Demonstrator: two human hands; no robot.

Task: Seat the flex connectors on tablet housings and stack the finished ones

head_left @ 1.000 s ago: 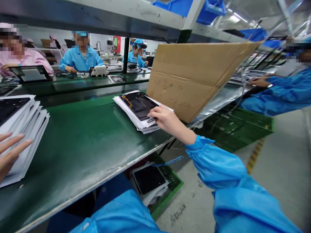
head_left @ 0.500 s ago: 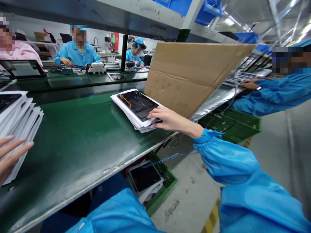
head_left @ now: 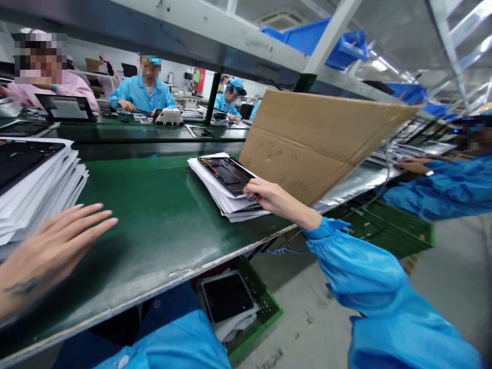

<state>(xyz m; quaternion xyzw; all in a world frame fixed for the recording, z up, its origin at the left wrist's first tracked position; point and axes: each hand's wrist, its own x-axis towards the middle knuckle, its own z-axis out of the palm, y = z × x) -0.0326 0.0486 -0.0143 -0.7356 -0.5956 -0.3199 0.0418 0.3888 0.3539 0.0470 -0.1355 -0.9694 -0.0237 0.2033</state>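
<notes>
The left hand (head_left: pixel 49 251), fingers spread wide, has moved away from the stack of white-papered black panels (head_left: pixel 34 177) and now sits above the green-topped table (head_left: pixel 154 225). Well apart from it, the right hand (head_left: pixel 279 199) has its fingertips at the near corner of a black rectangular panel (head_left: pixel 226 174), which lies on white paper sheets (head_left: pixel 230 202); whether it grips, I cannot tell.

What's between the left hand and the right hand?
In the head view: green mat and white sheets under a black panel, nearer the right hand than the left hand.
</notes>
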